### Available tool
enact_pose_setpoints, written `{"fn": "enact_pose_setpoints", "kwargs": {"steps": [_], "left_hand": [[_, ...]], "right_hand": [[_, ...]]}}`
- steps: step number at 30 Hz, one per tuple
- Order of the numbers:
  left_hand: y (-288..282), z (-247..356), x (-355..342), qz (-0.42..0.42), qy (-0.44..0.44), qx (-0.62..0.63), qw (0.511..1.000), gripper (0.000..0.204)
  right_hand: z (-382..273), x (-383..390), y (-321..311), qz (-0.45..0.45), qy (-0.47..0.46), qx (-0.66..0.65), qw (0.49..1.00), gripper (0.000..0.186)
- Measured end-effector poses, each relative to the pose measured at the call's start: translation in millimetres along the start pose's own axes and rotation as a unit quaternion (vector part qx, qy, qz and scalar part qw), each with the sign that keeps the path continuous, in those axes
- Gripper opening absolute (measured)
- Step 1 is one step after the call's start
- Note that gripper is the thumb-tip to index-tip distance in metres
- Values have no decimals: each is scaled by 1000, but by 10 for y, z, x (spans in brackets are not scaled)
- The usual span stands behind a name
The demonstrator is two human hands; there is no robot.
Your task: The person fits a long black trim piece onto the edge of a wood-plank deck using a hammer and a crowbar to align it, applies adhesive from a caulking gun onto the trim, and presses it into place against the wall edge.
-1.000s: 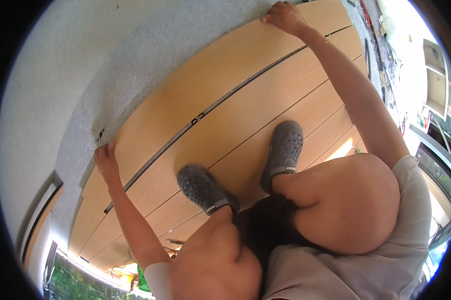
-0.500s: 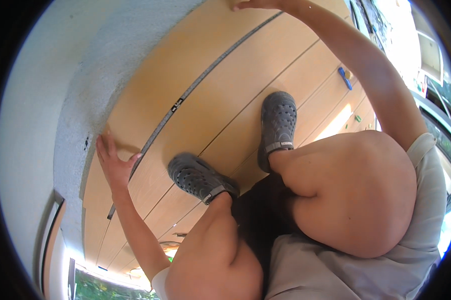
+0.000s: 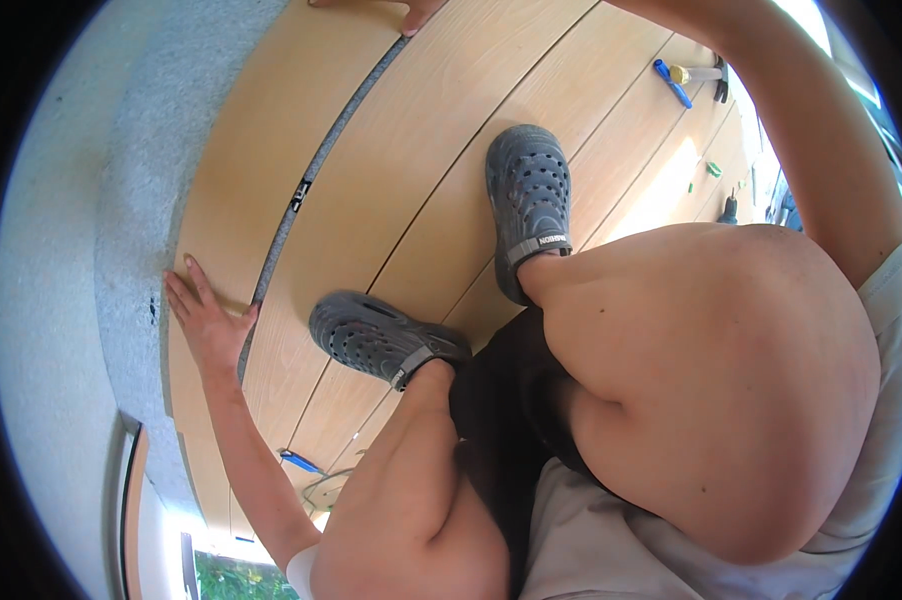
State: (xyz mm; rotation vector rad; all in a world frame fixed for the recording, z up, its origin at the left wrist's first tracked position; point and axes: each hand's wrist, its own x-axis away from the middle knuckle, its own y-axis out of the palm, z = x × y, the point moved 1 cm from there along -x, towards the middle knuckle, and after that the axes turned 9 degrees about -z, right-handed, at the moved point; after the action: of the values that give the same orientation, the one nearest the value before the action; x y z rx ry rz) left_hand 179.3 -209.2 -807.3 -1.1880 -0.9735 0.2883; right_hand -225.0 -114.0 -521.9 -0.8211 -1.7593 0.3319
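A wood-coloured plank (image 3: 261, 130) lies beside the grey wall strip. A narrow gap (image 3: 321, 150) separates it from the neighbouring plank (image 3: 381, 160), and a small dark clip (image 3: 299, 195) sits in that gap. My left hand (image 3: 213, 325) rests on the plank near its lower end, fingers spread and thumb at the gap edge. At the top edge of the picture, my right hand (image 3: 421, 12) touches the same plank, its thumb at the gap. Part of this hand is cut off, but thumb and fingers are apart. Neither hand holds anything.
My feet in dark clogs (image 3: 533, 195) stand on the laid planks. A hammer (image 3: 709, 74) and a blue tool (image 3: 673, 83) lie at upper right, with small green pieces (image 3: 713, 169) below. Another blue tool (image 3: 301, 461) lies beyond my left forearm. The wall (image 3: 56, 250) borders the left.
The view has shifted, bringing the hammer and the lower blue tool into sight. My right hand's thumb now shows at the gap. My left hand stays spread on the plank.
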Motion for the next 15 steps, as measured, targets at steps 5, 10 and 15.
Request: {"fn": "enact_pose_setpoints", "kwargs": {"steps": [5,10,15], "left_hand": [[-8,57,-58,-21,-12,1,1000,131],[-4,-2,-64,-15,-5,-25,1000,132],[-54,78,-86,-27,-15,-14,999,135]], "right_hand": [[-241,351,34,38,89,-95,991,25],[-294,326,27,86,81,-135,984,24],[-266,307,15,79,67,-139,985,26]]}}
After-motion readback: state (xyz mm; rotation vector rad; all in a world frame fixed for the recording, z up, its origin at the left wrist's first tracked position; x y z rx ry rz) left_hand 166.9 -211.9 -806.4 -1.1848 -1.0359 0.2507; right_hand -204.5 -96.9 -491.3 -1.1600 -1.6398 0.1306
